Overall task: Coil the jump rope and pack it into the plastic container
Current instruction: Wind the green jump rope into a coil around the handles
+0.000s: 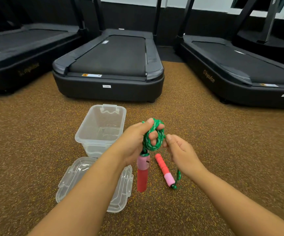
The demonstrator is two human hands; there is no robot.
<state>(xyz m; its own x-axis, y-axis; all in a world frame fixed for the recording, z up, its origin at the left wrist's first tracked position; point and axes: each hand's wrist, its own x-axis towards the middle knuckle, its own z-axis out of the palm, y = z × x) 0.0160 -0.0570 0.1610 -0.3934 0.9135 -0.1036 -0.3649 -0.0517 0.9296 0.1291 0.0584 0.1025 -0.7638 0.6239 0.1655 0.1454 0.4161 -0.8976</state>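
Observation:
The green jump rope (152, 139) is wound in loops around the fingers of my left hand (136, 142), which grips the coil. One pink and red handle (143, 172) hangs below that hand. The second handle (164, 170) lies on the floor, with a short length of rope running up from it to my right hand (180, 151), which pinches the rope beside the coil. The clear plastic container (102, 130) stands open and empty on the floor just left of my hands. Its clear lid (122, 189) lies nearer me, partly under my left forearm.
Brown speckled rubber floor (35, 150) all around. Three black treadmills stand beyond the container: one straight ahead (108, 65), one at the left (18, 53) and one at the right (240, 68).

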